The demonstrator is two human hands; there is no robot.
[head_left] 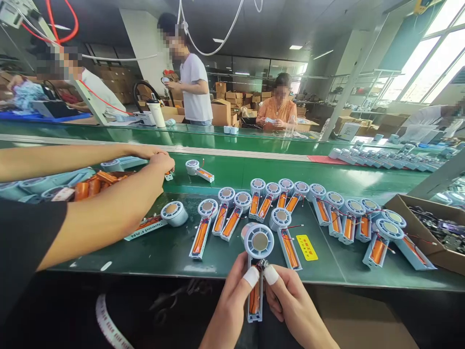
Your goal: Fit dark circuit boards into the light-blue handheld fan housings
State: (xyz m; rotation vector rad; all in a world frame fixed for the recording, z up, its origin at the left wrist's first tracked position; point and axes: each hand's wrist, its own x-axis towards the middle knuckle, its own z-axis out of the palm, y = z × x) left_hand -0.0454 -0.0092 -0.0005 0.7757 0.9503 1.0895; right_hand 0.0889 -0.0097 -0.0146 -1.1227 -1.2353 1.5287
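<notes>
Just past the front edge of the bench, a light-blue handheld fan (259, 241) with its handle open stands upright between my hands. An orange battery (255, 296) shows in its handle. My left hand (238, 286) is closed around the handle's left side. On the other side, my right hand (285, 286) is closed with its thumb at a small dark circuit board (261, 264) below the fan head. Both thumbs wear white tape and meet at that board. Which fingers bear the board is partly hidden.
Several similar open fans (232, 220) lie across the green bench (160, 257). A yellow label (307, 247) is stuck on it. At right stands a cardboard box (399, 206) of dark parts. A co-worker's arms (109, 213) reach in from the left, near orange batteries (94, 186).
</notes>
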